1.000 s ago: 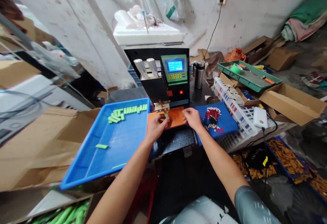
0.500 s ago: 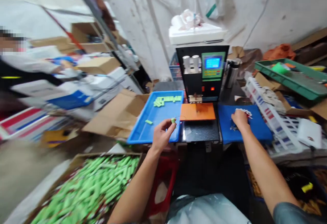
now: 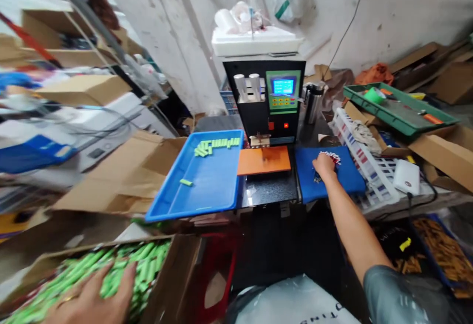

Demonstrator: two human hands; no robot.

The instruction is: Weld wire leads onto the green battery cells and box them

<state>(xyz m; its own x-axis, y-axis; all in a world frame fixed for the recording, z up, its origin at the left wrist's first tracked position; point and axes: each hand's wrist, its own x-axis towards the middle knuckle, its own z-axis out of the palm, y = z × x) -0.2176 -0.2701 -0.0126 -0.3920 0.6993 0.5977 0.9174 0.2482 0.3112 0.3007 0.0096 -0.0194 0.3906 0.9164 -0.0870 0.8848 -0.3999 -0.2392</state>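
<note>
My left hand (image 3: 98,294) is over a cardboard box (image 3: 181,270) at the lower left, fingers spread over a heap of light-green stick-like pieces (image 3: 148,265); a ring is on one finger. It holds none that I can see. My right hand (image 3: 325,165) is on a blue mat (image 3: 308,186), its fingers curled down at a small bunch of thin white-tipped pieces (image 3: 334,157). What lies in those fingers is hidden. In the blue tray (image 3: 173,205), several short green pieces (image 3: 218,143) stand grouped at the back, and a single green piece (image 3: 186,182) lies apart.
A black machine (image 3: 246,117) with a lit screen stands behind an orange plate (image 3: 264,161), between tray and mat. To the right are a steel flask (image 3: 314,104), a white plastic basket (image 3: 369,176), a green tray (image 3: 399,112) and a white box with a cable (image 3: 406,177).
My left hand has gone from above the blue tray, where it held a small green piece, down left to the box. My right hand stays at the mat. The view has turned right.
</note>
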